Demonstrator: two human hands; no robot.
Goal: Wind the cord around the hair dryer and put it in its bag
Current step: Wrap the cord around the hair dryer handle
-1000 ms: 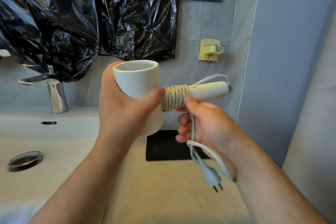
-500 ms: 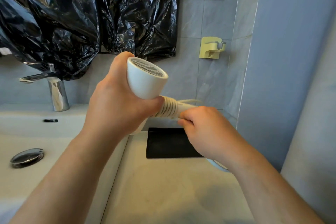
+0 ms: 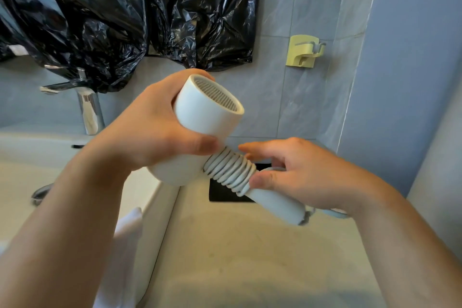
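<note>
Head view: left fingers (image 3: 200, 145) grip smooth dryer barrel (image 3: 207, 114), right fingers (image 3: 262, 180) pinch coiled cord (image 3: 230, 170).

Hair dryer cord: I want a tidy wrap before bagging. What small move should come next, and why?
Probably one more turn: the right hand carries the cord round the bare handle just below the last coil. The left hand grips the hair dryer, coils cover only the handle's upper part, and slack trails past its end.

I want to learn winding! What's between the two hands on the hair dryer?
The head view shows coils of cord wound round the hair dryer handle, between the left hand and the right hand.
</note>
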